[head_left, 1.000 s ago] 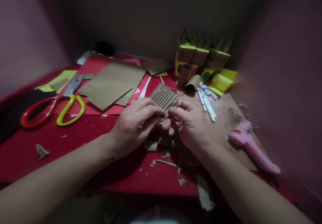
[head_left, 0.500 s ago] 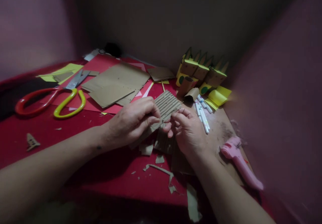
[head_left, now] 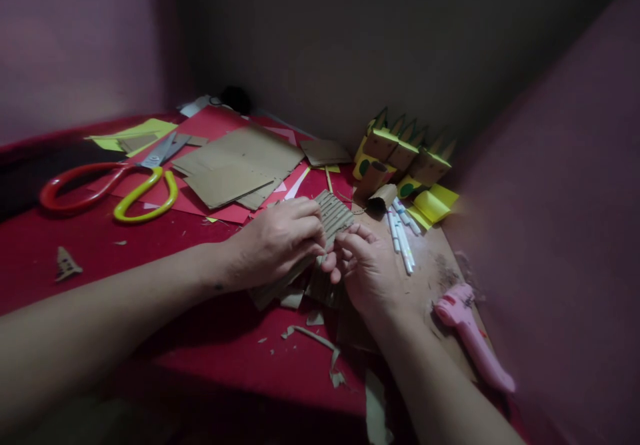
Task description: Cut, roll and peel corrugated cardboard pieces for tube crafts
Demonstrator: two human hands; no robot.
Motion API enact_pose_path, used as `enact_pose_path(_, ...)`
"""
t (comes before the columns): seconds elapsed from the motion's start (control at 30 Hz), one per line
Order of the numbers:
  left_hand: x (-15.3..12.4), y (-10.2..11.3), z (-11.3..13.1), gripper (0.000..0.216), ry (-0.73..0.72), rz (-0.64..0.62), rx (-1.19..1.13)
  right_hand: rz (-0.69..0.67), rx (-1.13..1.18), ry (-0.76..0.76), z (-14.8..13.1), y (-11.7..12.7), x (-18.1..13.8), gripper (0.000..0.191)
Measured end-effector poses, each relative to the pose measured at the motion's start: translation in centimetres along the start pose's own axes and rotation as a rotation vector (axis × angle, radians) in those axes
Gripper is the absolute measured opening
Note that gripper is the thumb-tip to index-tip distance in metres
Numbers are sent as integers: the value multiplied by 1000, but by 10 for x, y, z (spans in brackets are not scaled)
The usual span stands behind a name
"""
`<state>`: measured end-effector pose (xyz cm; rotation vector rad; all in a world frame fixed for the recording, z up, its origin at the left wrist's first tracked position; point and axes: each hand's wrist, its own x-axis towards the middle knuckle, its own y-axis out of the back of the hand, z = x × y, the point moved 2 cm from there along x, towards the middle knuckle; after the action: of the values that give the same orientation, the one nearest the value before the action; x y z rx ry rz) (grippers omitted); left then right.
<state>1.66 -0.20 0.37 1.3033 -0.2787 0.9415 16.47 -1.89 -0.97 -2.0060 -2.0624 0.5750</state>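
Observation:
A strip of corrugated cardboard [head_left: 334,217], its ridges bared, slants between my two hands above the table. My left hand [head_left: 283,241] is closed over its left side, fingertips pinched near the middle. My right hand [head_left: 373,268] pinches the right edge with thumb and fingers, close to the left fingertips. Whatever shred lies between the left fingertips is too small to make out. Beneath the hands is another ridged cardboard piece [head_left: 323,288], partly covered. Torn paper scraps [head_left: 315,318] lie just below it on the red cloth.
Scissors with red and yellow handles [head_left: 145,195] lie at left, beside flat cardboard sheets [head_left: 245,158]. To the right are white sticks [head_left: 403,238], a pink glue gun [head_left: 473,335] and folded yellow paper [head_left: 435,205]. Yellow-and-brown cardboard figures [head_left: 403,148] stand behind. Walls close in on both sides.
My left hand has shifted slightly right and down along the ridged cardboard, covering more of it. My right hand keeps its pinch. The whole view has shifted a little.

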Motion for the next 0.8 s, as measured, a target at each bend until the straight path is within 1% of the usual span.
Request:
enact_pose_path(0.07,-1,0,0,18,-22,-20,43,9,16,-11,1,0,1,18)
enact_pose_path(0.13,-1,3,0,18,-13,-28,31,10,23,-7,0,2,2,18)
enact_pose_path(0.2,1,8,-1,18,31,-38,-30,11,15,10,-1,4,3,17)
enact_pose_path(0.27,3,14,-1,19,104,-37,-108,22,4,32,-2,7,4,16)
enact_pose_path(0.33,5,19,0,19,168,-19,-173,30,-5,43,-3,8,5,14)
enact_pose_path(0.37,6,20,0,18,175,-5,-194,28,-10,44,-3,8,5,14)
enact_pose_path(0.47,5,20,1,11,127,3,-183,17,-25,32,-4,6,3,13)
enact_pose_path(0.67,2,10,-1,9,8,-19,-92,-3,-17,13,-3,3,1,15)
enact_pose_path(0.8,2,6,-2,19,-45,-60,-39,-4,-10,-13,3,3,1,18)
